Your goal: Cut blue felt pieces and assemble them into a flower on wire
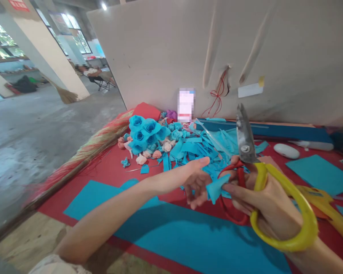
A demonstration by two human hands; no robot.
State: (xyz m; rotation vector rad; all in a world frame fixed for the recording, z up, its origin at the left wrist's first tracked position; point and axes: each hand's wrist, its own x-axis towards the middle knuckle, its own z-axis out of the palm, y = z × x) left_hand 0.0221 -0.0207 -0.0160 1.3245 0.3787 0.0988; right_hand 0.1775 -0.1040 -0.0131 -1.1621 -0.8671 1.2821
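My right hand is closed around a pair of scissors with one yellow and one red handle loop, blades pointing up. Between its thumb and fingers it also pinches a small folded piece of blue paper. Just left of that piece is my left hand, thumb stretched out and fingers loosely curled apart, with nothing visible in it. Below both hands lies a large blue sheet. Beyond them is a heap of blue paper strips, beside blue paper flowers.
A yellow glue gun lies at right near a blue paper square and a white mouse-shaped object. A lit phone leans against the upright panel. Red-and-pale strands line the left edge. Someone reclines on a chair far off.
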